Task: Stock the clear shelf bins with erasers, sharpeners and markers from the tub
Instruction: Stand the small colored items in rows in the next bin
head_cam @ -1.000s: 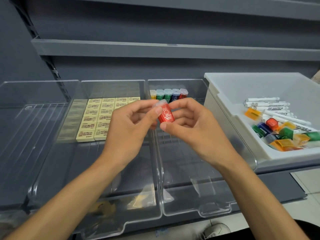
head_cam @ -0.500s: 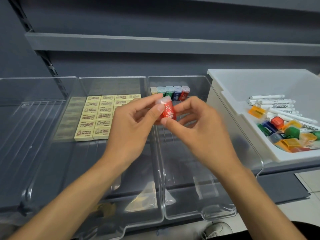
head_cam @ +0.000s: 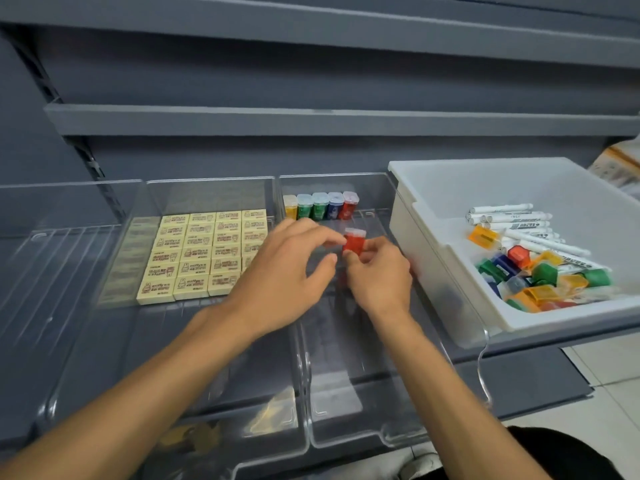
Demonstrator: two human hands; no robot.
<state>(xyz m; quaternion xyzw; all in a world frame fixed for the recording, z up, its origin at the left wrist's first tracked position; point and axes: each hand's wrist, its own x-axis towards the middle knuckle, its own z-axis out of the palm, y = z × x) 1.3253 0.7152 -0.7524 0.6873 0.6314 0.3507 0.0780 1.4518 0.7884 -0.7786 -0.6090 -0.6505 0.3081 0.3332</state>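
Right hand (head_cam: 379,276) pinches red sharpener (head_cam: 354,242), base hidden.

Grey steel shelving unit. Behind and above the grip (head_cam: 351,256), a flat grey back panel (head_cam: 242,157) rises to an upper shelf (head_cam: 311,121); a second shelf (head_cam: 311,32) runs higher still. A slotted upright (head_cam: 91,164) stands far left of the grip. Below and right of the grip, the lower shelf (head_cam: 526,379) ends beside pale floor tiles (head_cam: 609,372). Lighting is soft and even.
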